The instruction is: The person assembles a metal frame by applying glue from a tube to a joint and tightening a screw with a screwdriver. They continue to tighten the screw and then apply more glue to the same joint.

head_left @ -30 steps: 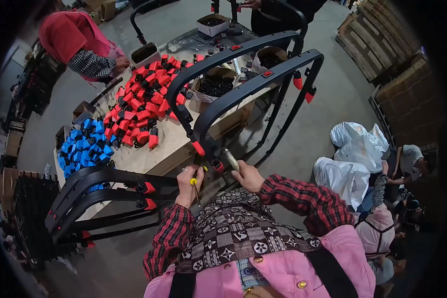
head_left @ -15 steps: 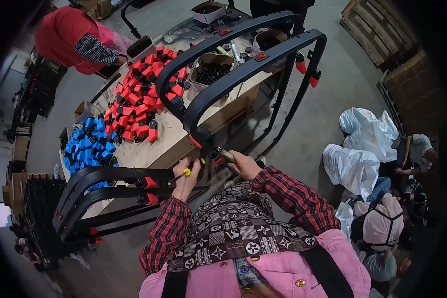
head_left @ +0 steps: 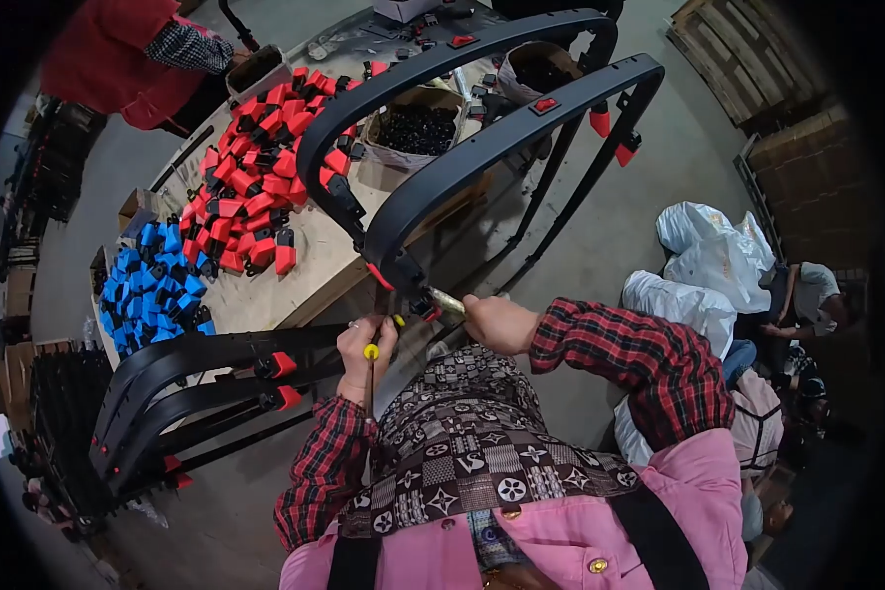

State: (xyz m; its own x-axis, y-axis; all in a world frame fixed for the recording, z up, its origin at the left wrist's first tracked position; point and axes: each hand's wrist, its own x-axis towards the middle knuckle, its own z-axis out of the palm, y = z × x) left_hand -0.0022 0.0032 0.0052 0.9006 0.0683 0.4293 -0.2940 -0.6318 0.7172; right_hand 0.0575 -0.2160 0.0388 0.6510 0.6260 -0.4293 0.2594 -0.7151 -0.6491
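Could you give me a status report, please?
Left hand grips yellow-tipped tool. Right hand holds metal tool at frame end. Nothing blocking.

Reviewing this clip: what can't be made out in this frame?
Head view:
- metal tool in right hand: tip hidden by frame joint.
- yellow-capped tool in left hand: too small to identify.
- parts in box: too small.
- person in red: cut off by top edge.

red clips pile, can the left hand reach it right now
Probably yes: bare tabletop lies between the left hand and the red clips, clear of the black frame, though that hand holds a yellow-capped tool.
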